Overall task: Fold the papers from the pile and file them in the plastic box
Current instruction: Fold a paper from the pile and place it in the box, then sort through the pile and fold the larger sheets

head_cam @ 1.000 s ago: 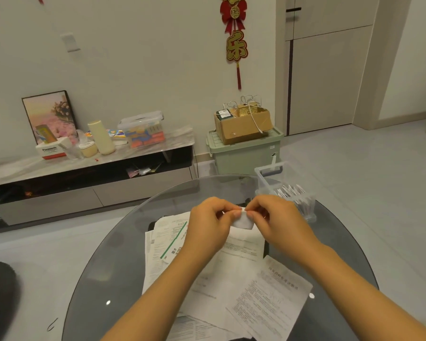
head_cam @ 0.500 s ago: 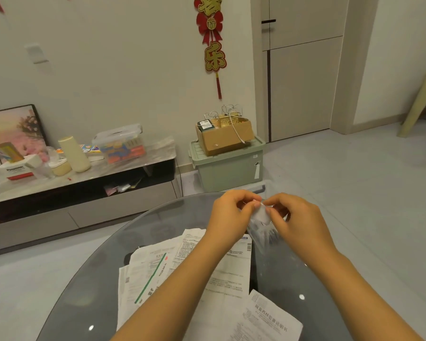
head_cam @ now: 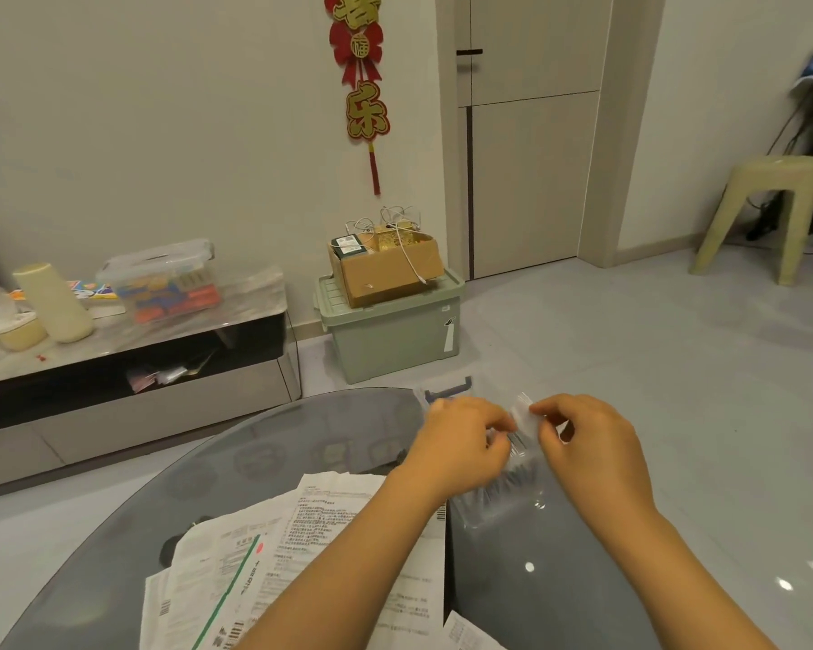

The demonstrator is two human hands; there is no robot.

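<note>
Two hands (head_cam: pixel 526 443), one plastic box (head_cam: pixel 498 504)

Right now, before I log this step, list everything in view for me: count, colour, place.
folded paper: one, white, pinched between both hands above the plastic box
plastic box: one, clear, on the table's far right, folded papers inside
paper pile: several loose sheets, white, printed, on the near table
glass table: one, round, dark grey
storage bin: one, pale green, on the floor by the wall
cardboard box: one, brown, on the bin
TV cabinet: one, low, along the left wall
lidded container: one, clear, on the cabinet
wall ornament: one, red and gold
stool: one, beige, far right
left hand: pinches the folded paper
right hand: pinches the folded paper
</note>
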